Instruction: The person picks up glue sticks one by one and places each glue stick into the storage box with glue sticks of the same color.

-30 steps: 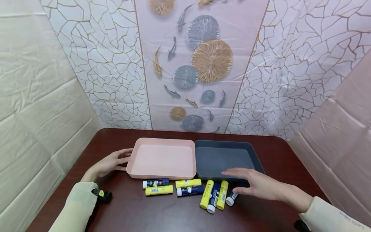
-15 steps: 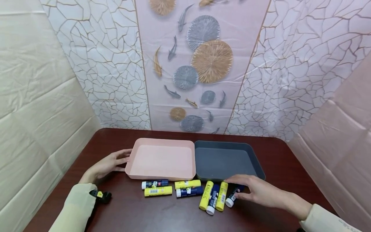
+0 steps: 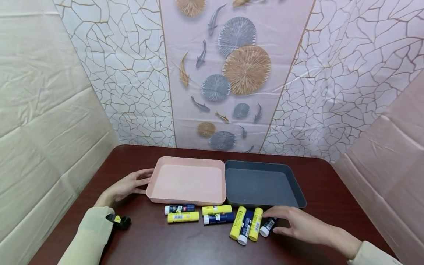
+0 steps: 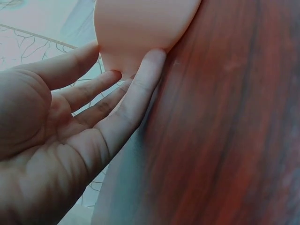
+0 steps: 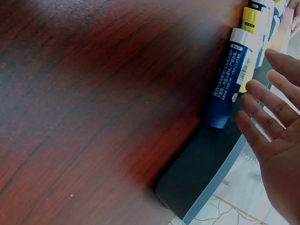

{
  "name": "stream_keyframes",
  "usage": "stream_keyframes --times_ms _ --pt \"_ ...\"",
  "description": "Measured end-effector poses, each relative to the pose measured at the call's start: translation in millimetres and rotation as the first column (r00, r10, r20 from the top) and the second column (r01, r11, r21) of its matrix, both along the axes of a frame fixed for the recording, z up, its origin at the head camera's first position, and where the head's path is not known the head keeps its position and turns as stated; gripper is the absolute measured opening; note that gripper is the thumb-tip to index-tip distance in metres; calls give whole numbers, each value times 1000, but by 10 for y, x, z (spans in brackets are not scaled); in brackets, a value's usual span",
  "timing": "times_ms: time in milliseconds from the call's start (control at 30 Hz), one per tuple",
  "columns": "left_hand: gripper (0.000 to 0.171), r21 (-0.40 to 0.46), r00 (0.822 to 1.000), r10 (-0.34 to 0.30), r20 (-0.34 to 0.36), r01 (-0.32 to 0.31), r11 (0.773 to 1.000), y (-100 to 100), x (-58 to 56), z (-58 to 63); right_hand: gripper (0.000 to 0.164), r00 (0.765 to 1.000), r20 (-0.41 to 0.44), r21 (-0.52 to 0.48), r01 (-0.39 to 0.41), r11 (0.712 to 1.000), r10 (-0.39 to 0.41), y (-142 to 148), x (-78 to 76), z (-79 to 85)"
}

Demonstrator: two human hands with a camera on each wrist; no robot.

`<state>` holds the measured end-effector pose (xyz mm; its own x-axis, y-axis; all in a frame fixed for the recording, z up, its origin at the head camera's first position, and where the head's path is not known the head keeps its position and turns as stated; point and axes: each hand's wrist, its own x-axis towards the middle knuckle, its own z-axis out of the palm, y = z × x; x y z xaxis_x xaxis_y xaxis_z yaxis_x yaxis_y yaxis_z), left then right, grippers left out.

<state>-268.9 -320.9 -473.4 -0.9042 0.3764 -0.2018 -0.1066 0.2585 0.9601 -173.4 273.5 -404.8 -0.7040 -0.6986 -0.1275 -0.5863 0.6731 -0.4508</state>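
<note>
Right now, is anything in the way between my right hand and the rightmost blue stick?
Nothing visible stands between your right hand and the rightmost blue stick, which the hand partly covers in the head view. The nearest yellow stick lies just to its left, not between them.

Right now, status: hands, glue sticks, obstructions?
Left hand open, touching pink tray. Right hand open, near rightmost blue glue stick. Stick unheld; yellow stick close alongside.
</note>
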Motion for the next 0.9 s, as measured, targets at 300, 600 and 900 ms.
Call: stream_keyframes --times_ms 300,600,900 --pt "72 -8 1000 -2 -7 2 1000 7 -15 -2 38 1000 -18 2 -16 1000 16 46 8 -97" --pt "70 -27 1000 6 -7 -6 1000 5 -18 -10 40 966 -238 -21 -114 993 106 105 40 -238" --pt "71 -17 1000 14 0 -14 1000 21 -5 7 39 904 -414 -76 -149 986 105 113 72 -355"
